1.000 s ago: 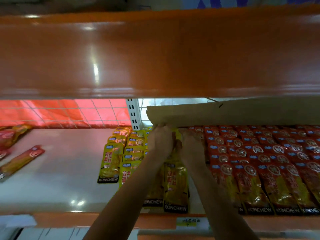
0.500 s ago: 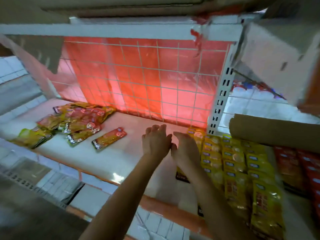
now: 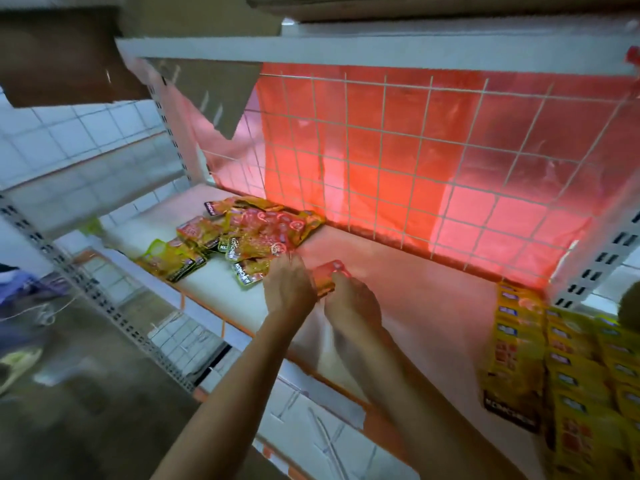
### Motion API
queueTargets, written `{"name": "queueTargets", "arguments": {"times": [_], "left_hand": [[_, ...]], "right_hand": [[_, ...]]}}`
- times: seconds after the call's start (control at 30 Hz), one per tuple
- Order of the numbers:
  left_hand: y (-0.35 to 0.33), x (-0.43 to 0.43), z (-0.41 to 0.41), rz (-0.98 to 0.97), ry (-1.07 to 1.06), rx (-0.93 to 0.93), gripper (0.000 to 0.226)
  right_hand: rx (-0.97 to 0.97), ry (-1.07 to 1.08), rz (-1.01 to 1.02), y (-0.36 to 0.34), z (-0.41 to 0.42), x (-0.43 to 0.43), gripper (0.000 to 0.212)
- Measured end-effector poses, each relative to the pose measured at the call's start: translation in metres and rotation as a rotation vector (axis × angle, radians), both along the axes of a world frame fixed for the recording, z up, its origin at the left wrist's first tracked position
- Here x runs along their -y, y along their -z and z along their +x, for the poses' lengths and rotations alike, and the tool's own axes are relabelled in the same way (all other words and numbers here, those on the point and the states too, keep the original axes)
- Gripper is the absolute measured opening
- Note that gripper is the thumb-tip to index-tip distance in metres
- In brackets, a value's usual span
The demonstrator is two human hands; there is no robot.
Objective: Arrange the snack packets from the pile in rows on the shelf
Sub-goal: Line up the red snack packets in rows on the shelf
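Observation:
A loose pile of red and yellow snack packets [image 3: 249, 233] lies at the back left of the white shelf [image 3: 415, 306]. One red packet [image 3: 329, 271] lies apart, just right of the pile. My left hand [image 3: 289, 285] lies at this packet's left edge, its fingers stretched toward the pile's near corner. My right hand [image 3: 353, 303] covers the packet's near end, fingers curled onto it. Rows of yellow packets [image 3: 554, 358] lie side by side at the shelf's right end. The view is blurred by motion.
A white wire grid with a red sheet behind it [image 3: 415, 168] closes the shelf's back. Perforated uprights [image 3: 599, 258] stand at both ends. Another shelf board [image 3: 346, 53] hangs overhead. An orange strip [image 3: 221, 323] runs along the front edge. Below left is grey floor.
The view swung left from the packet rows to the pile. Both hands left the yellow rows, crossed the bare shelf and came down on the lone red packet.

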State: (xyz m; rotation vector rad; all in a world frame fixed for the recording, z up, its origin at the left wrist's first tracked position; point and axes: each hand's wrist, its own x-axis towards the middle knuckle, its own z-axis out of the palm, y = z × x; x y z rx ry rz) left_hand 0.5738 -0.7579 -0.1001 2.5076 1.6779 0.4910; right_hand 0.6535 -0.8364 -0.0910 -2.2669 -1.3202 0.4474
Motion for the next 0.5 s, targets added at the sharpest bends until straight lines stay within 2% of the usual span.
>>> {"name": "queueTargets", "arguments": {"times": [0.1,0.3,0.4,0.5], "left_hand": [[0.009,-0.017,-0.018,-0.014,-0.078,-0.072,0.029],[0.007,-0.025,-0.027,0.031,-0.124,-0.171,0.024],[0.010,-0.025,-0.027,0.021,-0.138,-0.137,0.021],[0.014,-0.028,-0.027,-0.090,-0.193,-0.018,0.020]], "right_hand": [[-0.058,0.004,-0.031,0.004,-0.012,-0.021,0.036],[0.046,0.009,-0.112,0.014,-0.016,-0.042,0.030],[0.170,0.099,-0.068,0.017,-0.016,-0.043,0.029],[0.229,0.168,-0.048,0.017,-0.009,-0.042,0.028]]}}
